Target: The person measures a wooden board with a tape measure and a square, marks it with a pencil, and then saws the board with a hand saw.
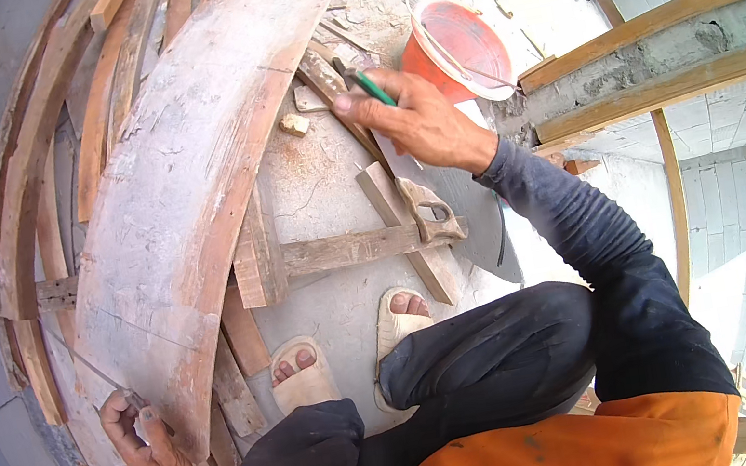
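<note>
A long, wide board (179, 176), pale and smeared with dried cement, lies slantwise in front of me on lumber. At its near left end, my left hand (149, 449) is closed with fingers pinched on a thin dark strip (97, 372) that runs up along the board's edge. Whether it is a rod or a blade I cannot tell. My right hand (423, 118) is raised beyond the board's right side, gripping a green-handled tool (375, 88). The tool has a dark end, partly blurred against the wood behind it. Below the right hand lies a handsaw (431, 214) with a wooden handle.
Timber lengths (31, 229) are stacked at the left beside a block wall. A crosswise beam (327, 253) passes under the board. An orange-red bucket (456, 49) stands near the right hand. A wood-edged concrete beam (657, 56) juts in from the right. My sandalled feet (302, 371) are close by.
</note>
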The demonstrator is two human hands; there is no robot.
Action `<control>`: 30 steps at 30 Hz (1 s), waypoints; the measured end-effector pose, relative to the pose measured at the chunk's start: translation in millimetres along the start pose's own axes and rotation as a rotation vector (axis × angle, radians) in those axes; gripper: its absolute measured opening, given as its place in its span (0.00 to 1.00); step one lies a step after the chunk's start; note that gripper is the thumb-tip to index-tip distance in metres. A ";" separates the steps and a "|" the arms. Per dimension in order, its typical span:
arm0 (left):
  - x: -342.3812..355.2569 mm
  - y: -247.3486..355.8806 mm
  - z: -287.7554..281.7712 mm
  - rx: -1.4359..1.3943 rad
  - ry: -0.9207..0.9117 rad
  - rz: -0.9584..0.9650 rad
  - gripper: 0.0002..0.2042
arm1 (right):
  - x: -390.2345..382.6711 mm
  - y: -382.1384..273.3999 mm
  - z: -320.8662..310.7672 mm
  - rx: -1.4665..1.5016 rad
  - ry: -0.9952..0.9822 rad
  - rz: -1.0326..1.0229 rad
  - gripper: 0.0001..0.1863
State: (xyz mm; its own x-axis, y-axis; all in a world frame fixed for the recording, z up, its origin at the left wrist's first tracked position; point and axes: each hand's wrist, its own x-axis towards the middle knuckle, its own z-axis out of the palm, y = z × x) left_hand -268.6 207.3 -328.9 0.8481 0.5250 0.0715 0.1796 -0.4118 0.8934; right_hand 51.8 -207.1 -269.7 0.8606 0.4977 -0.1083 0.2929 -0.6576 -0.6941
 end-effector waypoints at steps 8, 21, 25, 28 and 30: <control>14.6 36.0 4.1 -0.255 0.063 -0.041 0.18 | 71.3 63.3 -120.0 -0.451 0.387 0.334 0.54; 40.3 69.5 111.6 -0.167 -0.259 0.324 0.22 | -19.6 -123.0 138.1 0.777 -0.438 0.057 0.27; 43.0 48.6 85.2 0.104 -0.284 0.329 0.20 | -17.8 -95.3 102.5 0.732 -0.328 0.112 0.25; 84.0 -1.1 29.6 0.214 -0.037 0.174 0.16 | -22.9 -39.8 25.1 0.688 -0.022 0.066 0.26; 111.9 -54.9 -18.2 0.374 0.085 0.081 0.19 | -22.5 21.0 -42.0 0.400 0.408 0.070 0.22</control>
State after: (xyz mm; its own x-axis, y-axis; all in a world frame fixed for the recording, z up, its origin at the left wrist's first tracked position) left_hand -192.6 302.3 -361.8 0.8253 0.5333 0.1857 0.2965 -0.6892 0.6611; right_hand 56.1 -255.9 -252.0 0.9866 0.1500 0.0645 0.1173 -0.3762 -0.9191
